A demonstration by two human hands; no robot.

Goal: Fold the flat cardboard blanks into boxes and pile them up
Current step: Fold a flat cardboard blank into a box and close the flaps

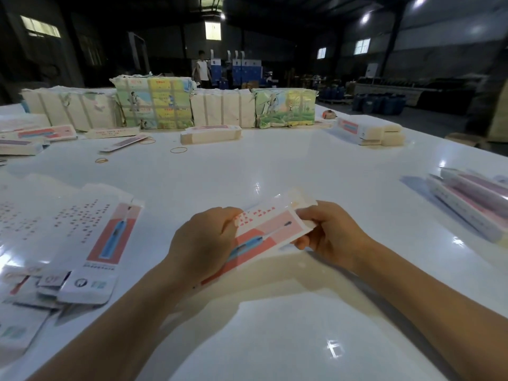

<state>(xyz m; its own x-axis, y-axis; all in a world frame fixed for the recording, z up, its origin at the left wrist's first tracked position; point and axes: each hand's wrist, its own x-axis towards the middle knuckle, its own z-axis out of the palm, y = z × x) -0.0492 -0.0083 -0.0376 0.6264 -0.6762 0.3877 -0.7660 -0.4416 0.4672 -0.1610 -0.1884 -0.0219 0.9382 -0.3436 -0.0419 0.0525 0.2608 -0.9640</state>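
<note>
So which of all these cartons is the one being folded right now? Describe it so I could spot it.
Start at the white table and look at its near middle. There the left hand and right hand hold one carton off the surface. Unlike the flat blanks lying at the left, it is raised and gripped at both ends.

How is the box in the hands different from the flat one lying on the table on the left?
The held box blank is up off the table, gripped at its ends by the left hand and right hand; the flat blank lies on the white table, untouched. The held one tilts crosswise; the flat one points away from the person. The held one looks partly folded; the other is spread flat. Both show the same pink panel with a blue toothbrush.
</note>
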